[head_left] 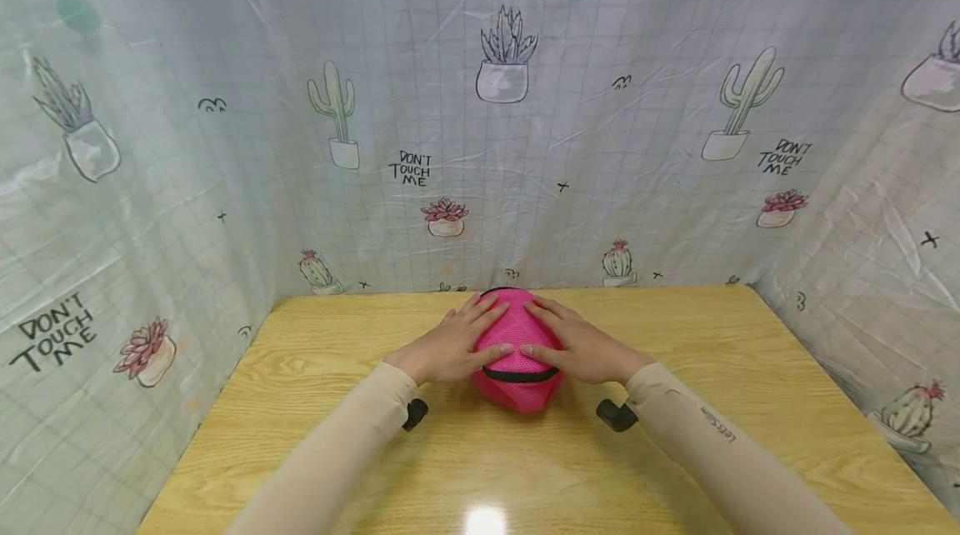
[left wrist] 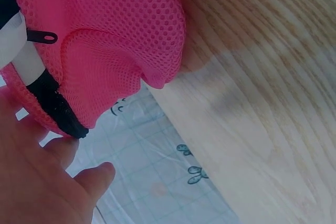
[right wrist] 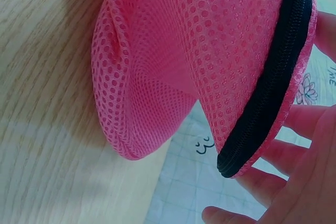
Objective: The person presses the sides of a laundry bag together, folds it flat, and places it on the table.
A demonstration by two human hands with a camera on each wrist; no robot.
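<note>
A pink mesh bag (head_left: 517, 322) with a black zipper (head_left: 521, 376) stands in the middle of the wooden table. My left hand (head_left: 452, 343) lies on its left side and my right hand (head_left: 591, 345) on its right, with fingers spread and thumbs nearly meeting on the front. In the left wrist view a small black zipper pull (left wrist: 44, 36) sticks out beside a whitish band (left wrist: 29, 64), and fingertips touch the dark edge. The right wrist view has the closed zipper (right wrist: 270, 77) running along the rim, with the fingers behind it. What the bag contains is hidden.
A wooden tabletop (head_left: 315, 368) spreads around the bag. A sheet printed with cacti (head_left: 450, 118) hangs behind the table and along both sides. Dark wrist-worn devices (head_left: 617, 415) show under both forearms, which are covered by beige sleeves (head_left: 337, 452).
</note>
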